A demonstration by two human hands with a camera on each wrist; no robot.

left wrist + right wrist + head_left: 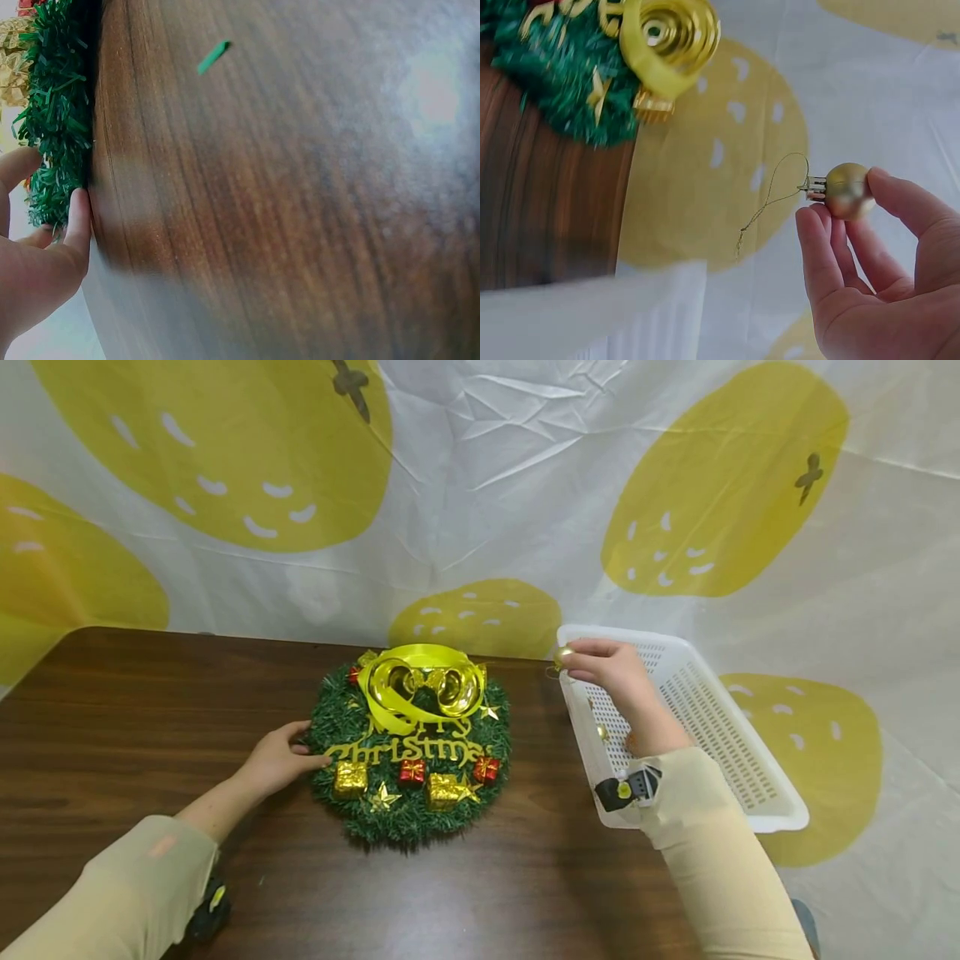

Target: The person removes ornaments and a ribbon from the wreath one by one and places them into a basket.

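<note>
A green Christmas wreath (408, 827) lies on the table, bearing gold lettering, small red and gold gift boxes, stars, and a yellow ribbon bow with two gold bells (459, 690). My left hand (273, 760) grips the wreath's left edge, thumb on top and fingers against its side; the left wrist view shows them around the green tinsel (56, 112). Over the far left corner of a white basket, my right hand (611, 672) pinches a small gold bauble (849, 191) between thumb and fingertips. From its cap hangs a thin gold thread loop (769, 199).
The white perforated basket (731, 735) stands at the table's right, with another gold bauble (602, 732) inside, partly behind my right arm. A dark brown wooden table (150, 702) meets a fruit-patterned cloth (487, 485) at the back. One green tinsel scrap (214, 57) lies on the table.
</note>
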